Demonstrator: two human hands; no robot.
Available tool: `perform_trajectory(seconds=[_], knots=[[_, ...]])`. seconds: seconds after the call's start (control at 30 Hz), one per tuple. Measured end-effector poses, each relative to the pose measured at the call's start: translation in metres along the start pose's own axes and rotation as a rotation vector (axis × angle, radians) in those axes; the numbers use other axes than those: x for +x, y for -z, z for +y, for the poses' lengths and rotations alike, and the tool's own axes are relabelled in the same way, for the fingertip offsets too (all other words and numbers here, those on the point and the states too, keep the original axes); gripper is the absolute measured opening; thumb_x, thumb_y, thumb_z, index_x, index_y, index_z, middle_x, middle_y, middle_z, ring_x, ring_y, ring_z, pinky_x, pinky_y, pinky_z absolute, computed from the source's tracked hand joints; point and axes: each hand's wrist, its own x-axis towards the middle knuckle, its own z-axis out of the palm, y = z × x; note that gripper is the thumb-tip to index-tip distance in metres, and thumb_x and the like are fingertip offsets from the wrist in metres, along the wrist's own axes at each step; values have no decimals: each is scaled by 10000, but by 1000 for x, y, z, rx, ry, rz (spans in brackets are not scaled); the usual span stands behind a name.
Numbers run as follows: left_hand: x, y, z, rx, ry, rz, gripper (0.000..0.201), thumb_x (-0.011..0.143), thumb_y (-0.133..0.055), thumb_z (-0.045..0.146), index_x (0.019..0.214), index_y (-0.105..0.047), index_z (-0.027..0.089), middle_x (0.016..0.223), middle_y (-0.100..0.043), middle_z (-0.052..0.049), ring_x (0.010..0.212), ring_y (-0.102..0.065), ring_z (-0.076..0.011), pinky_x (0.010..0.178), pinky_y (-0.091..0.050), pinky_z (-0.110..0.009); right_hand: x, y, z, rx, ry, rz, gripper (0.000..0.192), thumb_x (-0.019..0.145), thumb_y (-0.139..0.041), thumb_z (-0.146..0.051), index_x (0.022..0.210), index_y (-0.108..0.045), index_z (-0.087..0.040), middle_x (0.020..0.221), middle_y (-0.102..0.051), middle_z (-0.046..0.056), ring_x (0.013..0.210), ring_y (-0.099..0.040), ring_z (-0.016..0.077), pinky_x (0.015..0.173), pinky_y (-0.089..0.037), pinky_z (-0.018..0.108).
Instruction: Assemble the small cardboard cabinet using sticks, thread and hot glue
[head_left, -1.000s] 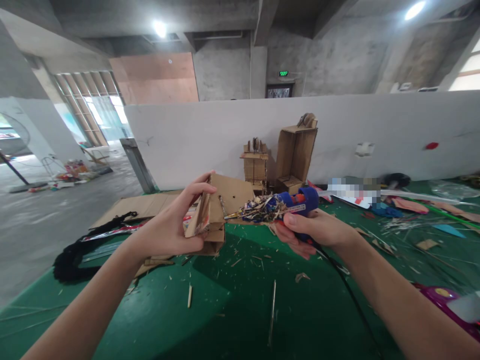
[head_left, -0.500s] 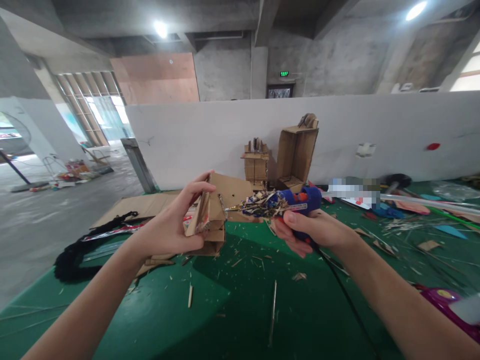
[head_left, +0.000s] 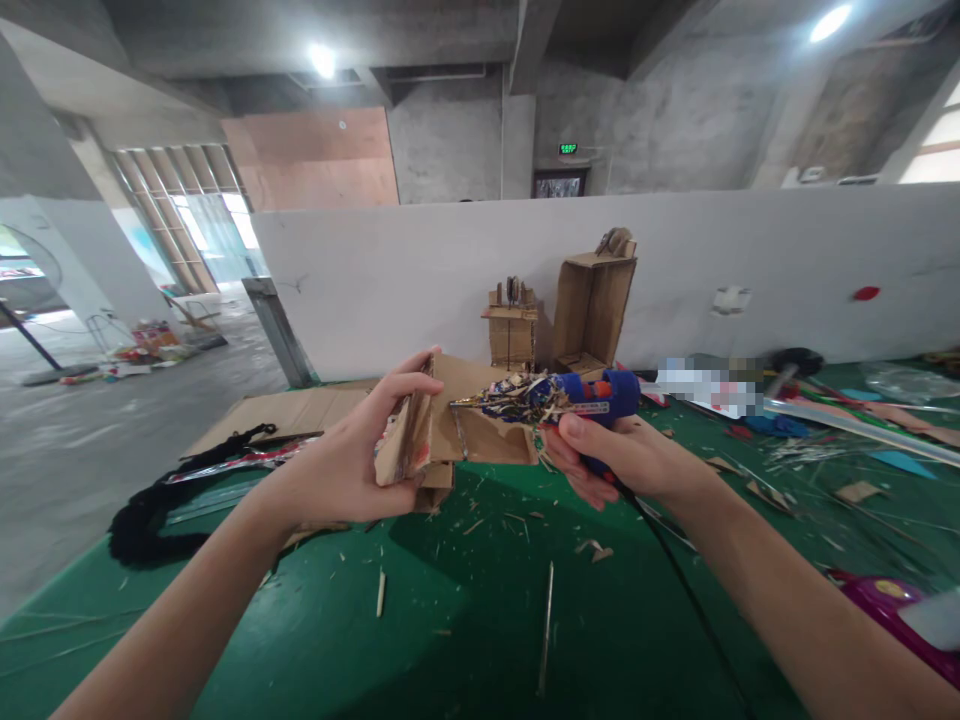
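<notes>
- My left hand [head_left: 341, 465] pinches a folded brown cardboard piece [head_left: 439, 430] above the green desk's [head_left: 450, 620] far edge.
- My right hand [head_left: 626, 460] grips a blue glue gun [head_left: 600, 395]; scraps hide its nozzle.

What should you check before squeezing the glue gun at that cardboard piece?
1. Left hand grips the cardboard piece firmly: ok.
2. Right hand holds the blue glue gun: ok.
3. Nozzle at the cardboard: ok.
4. Left fingers away from the nozzle: not ok, close.
5. Gun free of stuck scraps: not ok.
6. Glue hot: cannot tell.
</notes>
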Motion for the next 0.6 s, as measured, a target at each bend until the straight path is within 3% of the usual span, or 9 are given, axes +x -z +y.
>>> perform_trajectory(seconds=[0.1, 0.33, 0.6], knots=[[0, -1, 1, 15, 3, 4, 799, 630, -654, 127, 1293, -260, 334, 1553, -61, -70, 1391, -214, -316, 1099, -291, -489, -1, 3, 3, 4, -4, -4, 440, 873, -476, -531, 615, -441, -176, 514, -388, -75, 336, -357, 31, 357, -394, 186], [-1, 0, -3, 6, -15, 6, 817, 617, -649, 111, 1292, -252, 342, 1555, -54, -66, 1394, -207, -316, 1100, -294, -478, -5, 15, 14, 53, -26, -150, 449, 875, -454, -554, 643, -472, -170, 503, -393, -77, 339, -368, 36, 368, -411, 187], [0, 2, -4, -30, -13, 1, 825, 609, -657, 87, 1287, -261, 340, 1555, -43, -67, 1394, -209, -309, 1101, -297, -478, -5, 15, 11, 83, -30, -176, 441, 860, -483, -549, 636, -471, -169, 503, -393, -80, 329, -365, 35, 358, -410, 186]])
